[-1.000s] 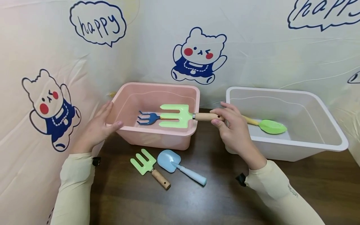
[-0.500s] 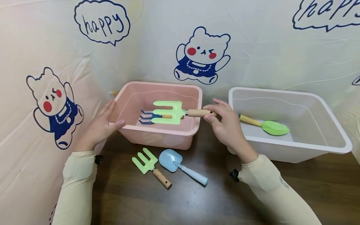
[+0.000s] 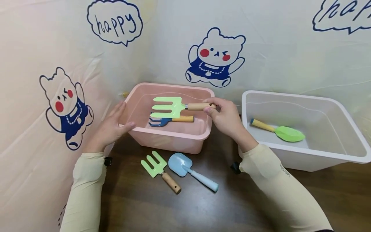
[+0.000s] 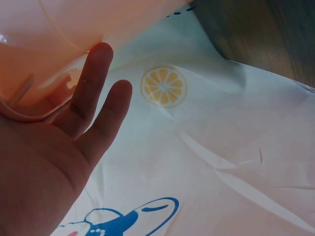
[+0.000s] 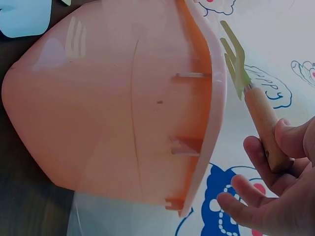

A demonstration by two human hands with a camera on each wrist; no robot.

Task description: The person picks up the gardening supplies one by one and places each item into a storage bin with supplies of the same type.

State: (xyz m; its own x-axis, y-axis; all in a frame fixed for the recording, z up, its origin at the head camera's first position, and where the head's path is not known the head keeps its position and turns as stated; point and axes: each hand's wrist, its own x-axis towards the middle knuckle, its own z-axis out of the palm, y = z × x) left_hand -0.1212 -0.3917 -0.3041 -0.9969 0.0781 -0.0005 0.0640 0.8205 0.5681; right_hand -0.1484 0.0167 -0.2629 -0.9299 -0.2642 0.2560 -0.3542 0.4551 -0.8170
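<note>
In the head view my right hand (image 3: 227, 114) pinches the wooden handle end of a light green hand fork (image 3: 168, 108) between thumb and fingers. The fork is held level over the pink bin (image 3: 171, 134), tines pointing left. In the right wrist view, the hand fork (image 5: 263, 118) shows above the bin's rim. My left hand (image 3: 111, 127) rests at the bin's left side, thumb over the rim and fingers straight along the outer wall. Inside the pink bin lies a blue cultivator (image 3: 162, 121) with a yellow handle, partly covered by the fork in the head view.
A second green hand fork (image 3: 160, 171) and a light blue hand shovel (image 3: 191, 170) lie on the dark wooden table (image 3: 162, 212) in front. To the right stands a white bin (image 3: 307, 151) holding a green trowel (image 3: 290, 133). Printed cloth (image 3: 162, 45) hangs behind and at left.
My right hand has carried the hand fork leftward from between the bins to over the pink bin. My left hand has stayed at the rim. The head view has shifted slightly.
</note>
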